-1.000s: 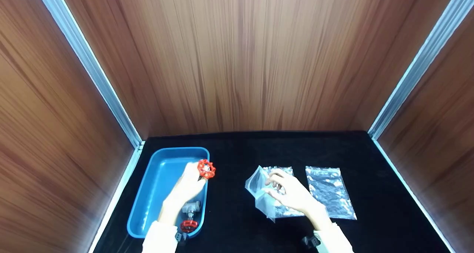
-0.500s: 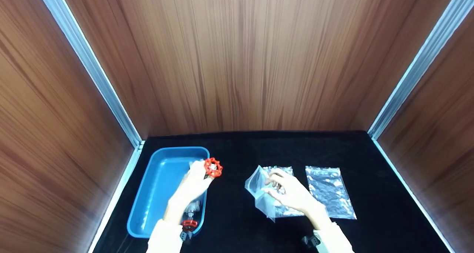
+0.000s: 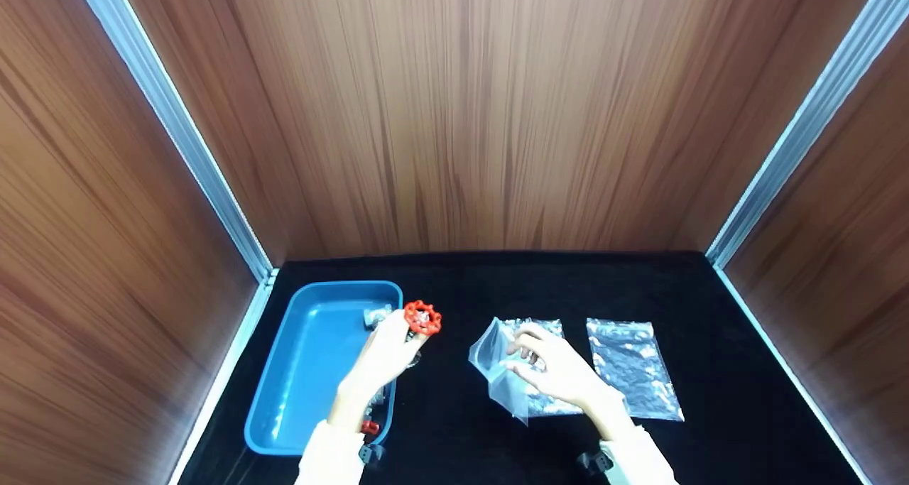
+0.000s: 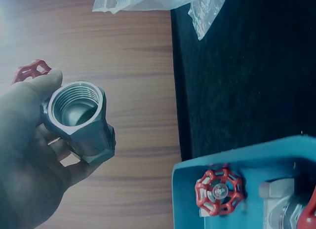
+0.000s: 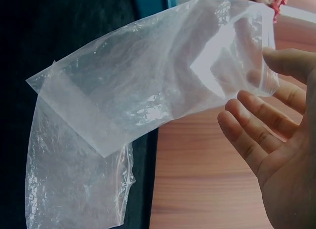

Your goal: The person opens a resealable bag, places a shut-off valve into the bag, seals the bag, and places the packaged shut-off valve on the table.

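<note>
My left hand (image 3: 380, 353) grips a metal gate valve with a red handwheel (image 3: 422, 318) just past the blue tray's right rim. In the left wrist view the valve's hexagonal, threaded end (image 4: 89, 140) faces the camera, and its handwheel is partly behind the thumb. My right hand (image 3: 557, 371) pinches a clear zip bag (image 5: 123, 81) by its zip edge, thumb on one side and a finger inside or behind the film. The bag hangs raised and looks partly spread at that edge. The other fingers of this hand are half extended.
The blue tray (image 3: 268, 371) at left holds more valves, one with a red handwheel (image 4: 219, 192) and one beside it (image 4: 279, 209). Another clear bag (image 3: 550, 403) lies under the raised one, and one more bag (image 3: 632, 368) lies flat to the right. Wood-grain panels (image 3: 454, 116) stand around the black tabletop.
My left hand has carried the valve rightward, from over the tray to beyond its right rim, uncovering a metal part in the tray. The right hand and its bag have stayed nearly still.
</note>
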The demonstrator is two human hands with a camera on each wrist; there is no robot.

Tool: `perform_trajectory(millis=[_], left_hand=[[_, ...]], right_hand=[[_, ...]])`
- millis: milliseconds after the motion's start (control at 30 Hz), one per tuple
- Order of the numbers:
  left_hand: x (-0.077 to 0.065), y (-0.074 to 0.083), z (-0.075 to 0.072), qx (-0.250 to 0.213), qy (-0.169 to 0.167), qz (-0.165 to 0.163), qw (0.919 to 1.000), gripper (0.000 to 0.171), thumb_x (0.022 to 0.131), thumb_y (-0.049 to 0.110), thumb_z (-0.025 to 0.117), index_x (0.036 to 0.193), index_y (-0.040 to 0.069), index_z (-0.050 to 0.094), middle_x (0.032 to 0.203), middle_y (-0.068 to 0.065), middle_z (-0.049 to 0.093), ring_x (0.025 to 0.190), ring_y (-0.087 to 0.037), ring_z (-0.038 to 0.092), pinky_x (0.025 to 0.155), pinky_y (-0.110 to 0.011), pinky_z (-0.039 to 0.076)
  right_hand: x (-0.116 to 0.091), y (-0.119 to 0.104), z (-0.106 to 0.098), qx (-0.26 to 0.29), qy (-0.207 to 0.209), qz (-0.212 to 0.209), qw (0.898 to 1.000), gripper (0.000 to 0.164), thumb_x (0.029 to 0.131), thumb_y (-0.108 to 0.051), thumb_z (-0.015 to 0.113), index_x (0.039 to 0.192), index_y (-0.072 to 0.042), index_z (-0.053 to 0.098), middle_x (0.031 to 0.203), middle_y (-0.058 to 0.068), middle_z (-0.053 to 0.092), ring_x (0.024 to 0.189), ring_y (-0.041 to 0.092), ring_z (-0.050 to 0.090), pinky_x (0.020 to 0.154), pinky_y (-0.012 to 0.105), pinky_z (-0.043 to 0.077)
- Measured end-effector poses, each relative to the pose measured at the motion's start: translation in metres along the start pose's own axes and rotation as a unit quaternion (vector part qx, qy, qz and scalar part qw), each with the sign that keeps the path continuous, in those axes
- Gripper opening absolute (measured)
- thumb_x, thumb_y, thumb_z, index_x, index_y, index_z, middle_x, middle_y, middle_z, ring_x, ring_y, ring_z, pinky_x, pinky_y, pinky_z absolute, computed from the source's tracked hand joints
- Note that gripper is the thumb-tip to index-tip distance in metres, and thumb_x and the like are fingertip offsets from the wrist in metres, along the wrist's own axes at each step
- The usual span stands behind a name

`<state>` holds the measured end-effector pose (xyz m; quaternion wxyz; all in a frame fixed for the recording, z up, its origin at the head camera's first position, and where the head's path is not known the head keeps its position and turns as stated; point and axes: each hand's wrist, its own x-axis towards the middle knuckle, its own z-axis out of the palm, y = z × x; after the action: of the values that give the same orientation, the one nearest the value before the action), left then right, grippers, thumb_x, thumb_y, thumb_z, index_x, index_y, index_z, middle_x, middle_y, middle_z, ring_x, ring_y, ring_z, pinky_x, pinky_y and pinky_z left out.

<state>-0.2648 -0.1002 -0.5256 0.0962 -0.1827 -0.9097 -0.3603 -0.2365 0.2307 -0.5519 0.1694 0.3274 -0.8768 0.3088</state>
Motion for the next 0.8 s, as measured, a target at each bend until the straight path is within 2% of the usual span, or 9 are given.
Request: perform_trajectory(millis=[100, 167, 267, 400, 567, 700, 800], left_hand=[[0.001, 0.005, 0.002, 0.002, 0.006, 0.014, 0.9999, 0.034, 0.103, 0.029, 0.069, 0.129, 0.006, 0.068, 0.124, -0.014, 0.073, 0.117, -0.032, 0.07, 0.1, -0.053, 0.056], [0.002, 0.009, 0.004, -0.003, 0.006, 0.019, 0.9998, 0.036, 0.103, 0.03, 0.069, 0.131, 0.007, 0.068, 0.128, -0.014, 0.073, 0.122, -0.032, 0.07, 0.103, -0.052, 0.055], [0.004, 0.013, 0.007, -0.009, 0.006, 0.027, 0.9996, 0.036, 0.103, 0.029, 0.07, 0.131, 0.008, 0.069, 0.129, -0.014, 0.073, 0.123, -0.031, 0.07, 0.104, -0.051, 0.055], [0.005, 0.02, 0.01, -0.016, 0.003, 0.034, 0.9993, 0.038, 0.101, 0.026, 0.072, 0.134, 0.006, 0.067, 0.13, -0.015, 0.072, 0.124, -0.033, 0.069, 0.106, -0.051, 0.054], [0.005, 0.026, 0.015, -0.028, 0.008, 0.043, 0.9987, 0.041, 0.098, 0.019, 0.074, 0.133, 0.001, 0.064, 0.126, -0.018, 0.068, 0.119, -0.035, 0.067, 0.105, -0.053, 0.054], [0.009, 0.029, 0.02, -0.006, 0.035, 0.079, 0.9962, 0.042, 0.09, 0.014, 0.08, 0.127, 0.0, 0.062, 0.116, -0.017, 0.062, 0.108, -0.032, 0.064, 0.099, -0.05, 0.053], [0.012, 0.031, 0.025, 0.006, 0.058, 0.114, 0.9917, 0.037, 0.086, 0.016, 0.083, 0.117, 0.004, 0.067, 0.109, -0.013, 0.061, 0.104, -0.029, 0.057, 0.096, -0.048, 0.048]], right_hand=[[0.0, 0.0, 0.0, 0.0, 0.0, 0.001, 1.0, 0.014, 0.096, -0.029, 0.078, 0.106, -0.021, 0.072, 0.117, -0.005, 0.067, 0.086, 0.014, 0.068, 0.07, 0.03, 0.058], [0.0, 0.0, 0.001, 0.0, 0.0, 0.002, 1.0, 0.014, 0.096, -0.029, 0.078, 0.106, -0.021, 0.072, 0.116, -0.005, 0.067, 0.085, 0.014, 0.068, 0.069, 0.032, 0.058], [0.0, -0.001, 0.001, 0.003, -0.002, 0.006, 1.0, 0.014, 0.096, -0.03, 0.078, 0.106, -0.022, 0.072, 0.113, -0.007, 0.066, 0.085, 0.014, 0.067, 0.069, 0.033, 0.058], [0.0, -0.002, 0.001, -0.001, -0.006, 0.01, 1.0, 0.014, 0.096, -0.032, 0.078, 0.106, -0.023, 0.072, 0.111, -0.009, 0.065, 0.085, 0.013, 0.066, 0.07, 0.027, 0.055], [0.0, -0.003, 0.002, 0.004, -0.009, 0.007, 1.0, 0.015, 0.096, -0.03, 0.079, 0.106, -0.022, 0.072, 0.11, -0.008, 0.065, 0.082, 0.012, 0.065, 0.068, 0.025, 0.055], [0.001, -0.002, 0.003, 0.008, -0.008, 0.002, 1.0, 0.015, 0.095, -0.03, 0.079, 0.106, -0.021, 0.072, 0.109, -0.008, 0.065, 0.083, 0.013, 0.065, 0.068, 0.028, 0.056], [0.0, -0.001, 0.004, 0.007, -0.006, -0.005, 1.0, 0.015, 0.095, -0.029, 0.079, 0.106, -0.021, 0.072, 0.11, -0.008, 0.065, 0.084, 0.013, 0.065, 0.068, 0.027, 0.055]])
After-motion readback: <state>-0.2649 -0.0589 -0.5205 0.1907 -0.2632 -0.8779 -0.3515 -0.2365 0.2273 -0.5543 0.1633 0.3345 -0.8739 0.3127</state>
